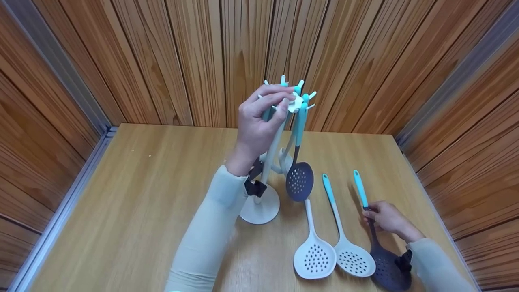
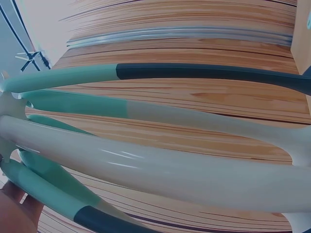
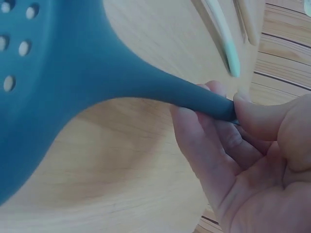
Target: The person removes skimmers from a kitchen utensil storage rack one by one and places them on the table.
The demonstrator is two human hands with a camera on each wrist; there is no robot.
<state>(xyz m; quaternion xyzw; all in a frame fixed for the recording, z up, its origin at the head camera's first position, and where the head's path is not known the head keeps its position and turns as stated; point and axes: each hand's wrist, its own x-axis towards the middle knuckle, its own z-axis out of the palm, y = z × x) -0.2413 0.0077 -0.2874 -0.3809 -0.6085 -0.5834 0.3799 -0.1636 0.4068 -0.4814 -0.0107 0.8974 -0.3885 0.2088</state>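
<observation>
Head view: light is even and moderately bright; a soft shadow falls on the table (image 1: 142, 194) right of the stand (image 1: 260, 211), alongside the dark turner (image 1: 385, 265). Left wrist view: glare streaks the stand's pole (image 2: 146, 160); the rail (image 2: 180, 36) behind it bows; beyond its top, whites wash out.

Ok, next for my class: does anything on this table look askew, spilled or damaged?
Nothing looks spilled or damaged. The utensil rack appears askew in the head view, slanting up from its round base, though the camera angle may exaggerate that. The left hand is at its top.
</observation>
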